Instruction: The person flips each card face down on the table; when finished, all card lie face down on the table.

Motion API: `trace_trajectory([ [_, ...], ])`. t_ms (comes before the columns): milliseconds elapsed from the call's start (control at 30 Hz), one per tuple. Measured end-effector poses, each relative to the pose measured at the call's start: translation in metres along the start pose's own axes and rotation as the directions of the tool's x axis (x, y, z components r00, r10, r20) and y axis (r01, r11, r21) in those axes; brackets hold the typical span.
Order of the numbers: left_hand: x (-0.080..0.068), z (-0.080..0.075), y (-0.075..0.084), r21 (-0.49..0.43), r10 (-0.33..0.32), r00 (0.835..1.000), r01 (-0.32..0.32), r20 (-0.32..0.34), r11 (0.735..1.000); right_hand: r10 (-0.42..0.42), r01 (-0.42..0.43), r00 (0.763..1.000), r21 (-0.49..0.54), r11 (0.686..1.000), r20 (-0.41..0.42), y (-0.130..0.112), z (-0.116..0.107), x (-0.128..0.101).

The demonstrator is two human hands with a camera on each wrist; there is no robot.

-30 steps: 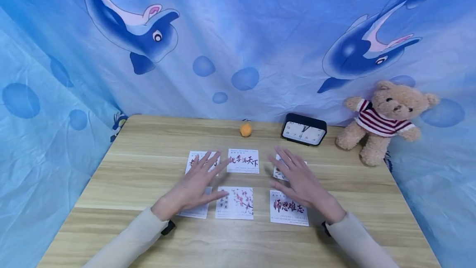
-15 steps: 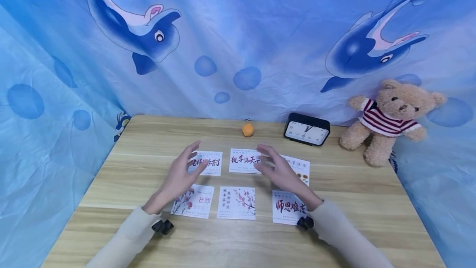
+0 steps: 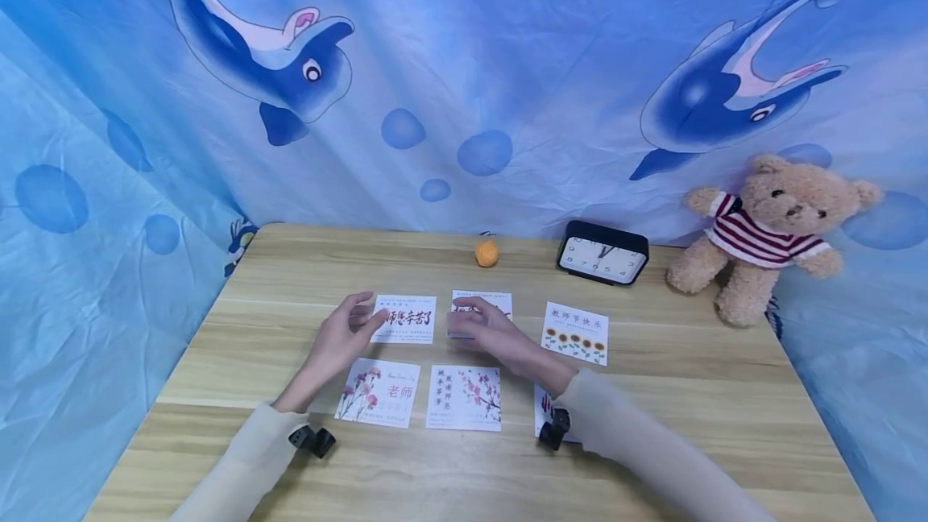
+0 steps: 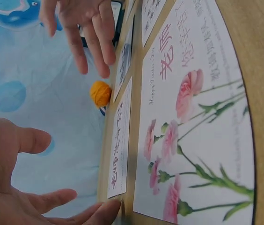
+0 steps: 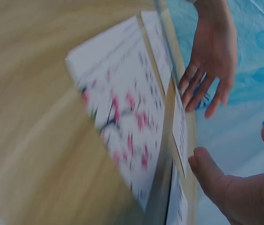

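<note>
- Six square greeting cards on the wooden table — three in the far row, three in the near row.
- Two hands above them — one left hand, one right hand.
- One small orange ball.
- One black clock.
- One teddy bear in a striped shirt.
- Two dolphins printed on the blue backdrop.
</note>
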State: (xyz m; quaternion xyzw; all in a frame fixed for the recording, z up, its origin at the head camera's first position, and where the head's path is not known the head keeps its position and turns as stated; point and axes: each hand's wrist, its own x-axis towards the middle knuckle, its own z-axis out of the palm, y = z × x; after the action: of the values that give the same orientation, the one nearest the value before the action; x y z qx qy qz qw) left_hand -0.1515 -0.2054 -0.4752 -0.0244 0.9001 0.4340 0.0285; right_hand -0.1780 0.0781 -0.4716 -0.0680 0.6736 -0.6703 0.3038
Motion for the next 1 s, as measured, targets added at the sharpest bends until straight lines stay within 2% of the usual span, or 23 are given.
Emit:
trace_trajectory([
  [167, 0.0, -0.001, 0.0, -0.002, -0.02, 1.0, 0.02, 0.015, 1.0, 0.035, -0.033, 0.999, 0.093, 0.995, -0.023, 0.001, 0.015, 0.01],
  [267, 0.0, -0.001, 0.0, -0.004, -0.027, 0.999, 0.027, 0.022, 1.0, 0.039, -0.033, 0.998, 0.111, 0.993, -0.05, 0.003, 0.02, 0.016],
  [500, -0.001, -0.001, 0.001, -0.095, -0.048, 0.997, 0.054, 0.064, 0.994, 0.037, -0.021, 0.997, 0.21, 0.978, -0.072, 0.004, 0.03, 0.02],
  [667, -0.003, -0.001, 0.001, -0.094, -0.061, 0.996, 0.067, 0.065, 0.993, 0.048, -0.023, 0.995, 0.263, 0.965, -0.088, 0.003, 0.034, 0.02],
  [833, -0.007, 0.002, 0.001, -0.088, -0.046, 0.998, 0.05, 0.043, 0.995, 0.045, -0.011, 0.995, 0.332, 0.943, -0.094, 0.004, 0.035, 0.02],
  [1000, -0.011, 0.008, 0.004, -0.068, -0.008, 0.999, 0.011, 0.045, 0.998, 0.05, 0.006, 0.989, 0.375, 0.927, -0.14, 0.003, 0.035, 0.021],
])
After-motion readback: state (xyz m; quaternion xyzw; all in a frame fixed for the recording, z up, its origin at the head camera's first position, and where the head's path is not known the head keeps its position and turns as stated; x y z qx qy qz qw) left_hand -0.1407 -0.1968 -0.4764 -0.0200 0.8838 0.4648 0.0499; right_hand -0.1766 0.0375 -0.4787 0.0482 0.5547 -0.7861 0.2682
